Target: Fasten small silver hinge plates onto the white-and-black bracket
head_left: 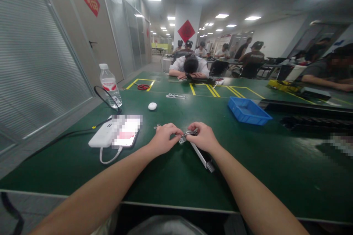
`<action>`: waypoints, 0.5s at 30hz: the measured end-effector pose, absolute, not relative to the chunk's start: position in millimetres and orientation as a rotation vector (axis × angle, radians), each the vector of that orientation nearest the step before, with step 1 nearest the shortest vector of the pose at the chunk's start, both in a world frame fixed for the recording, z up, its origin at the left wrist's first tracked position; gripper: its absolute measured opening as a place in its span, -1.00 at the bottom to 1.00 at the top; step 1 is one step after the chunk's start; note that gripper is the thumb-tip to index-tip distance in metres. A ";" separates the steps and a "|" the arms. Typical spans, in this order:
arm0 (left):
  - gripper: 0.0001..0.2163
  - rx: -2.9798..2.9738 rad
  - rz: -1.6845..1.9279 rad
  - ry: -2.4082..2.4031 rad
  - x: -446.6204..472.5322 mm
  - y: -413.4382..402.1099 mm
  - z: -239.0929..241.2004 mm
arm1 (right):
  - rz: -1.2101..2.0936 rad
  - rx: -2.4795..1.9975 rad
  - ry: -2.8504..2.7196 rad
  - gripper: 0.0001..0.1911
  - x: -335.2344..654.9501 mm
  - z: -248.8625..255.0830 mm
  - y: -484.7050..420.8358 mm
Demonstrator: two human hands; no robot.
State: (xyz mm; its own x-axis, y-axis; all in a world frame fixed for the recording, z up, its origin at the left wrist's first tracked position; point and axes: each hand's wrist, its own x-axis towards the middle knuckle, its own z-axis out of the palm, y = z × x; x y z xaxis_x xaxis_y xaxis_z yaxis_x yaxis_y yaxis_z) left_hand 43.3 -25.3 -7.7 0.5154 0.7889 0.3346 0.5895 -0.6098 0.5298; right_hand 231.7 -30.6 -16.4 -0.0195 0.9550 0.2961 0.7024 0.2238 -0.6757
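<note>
Both hands [164, 140] [203, 138] well inside table edge [179, 206]

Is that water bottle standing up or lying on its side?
Upright: the water bottle stands on its base on the green table, white cap at the top.

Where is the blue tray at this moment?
In the head view, the blue tray sits on the green table, beyond and to the right of the right hand, left of the long black parts.

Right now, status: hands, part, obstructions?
Right grip holding small metal part; left grip at it, hold unclear. Long bar near right grip. Blue tray, phone aside, apparently not blocking.
</note>
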 end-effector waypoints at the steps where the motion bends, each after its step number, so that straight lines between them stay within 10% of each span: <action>1: -0.86 2.411 0.791 1.152 43.3 -25.5 -7.6 | 0.445 -1.538 -1.784 -0.76 231.8 -16.4 -30.6; 15: -0.93 2.446 0.814 1.263 45.6 -29.8 -3.4 | 0.453 -1.558 -1.775 -0.77 231.9 -16.0 -29.9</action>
State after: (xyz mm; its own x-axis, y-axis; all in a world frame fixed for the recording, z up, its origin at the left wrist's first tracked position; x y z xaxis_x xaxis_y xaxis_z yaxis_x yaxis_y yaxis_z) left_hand 45.6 -29.8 -3.4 0.4621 0.8119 0.3567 0.6602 -0.5835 0.4729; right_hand 231.9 -29.9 -16.0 -0.0099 0.9589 0.2835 0.7059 0.2075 -0.6772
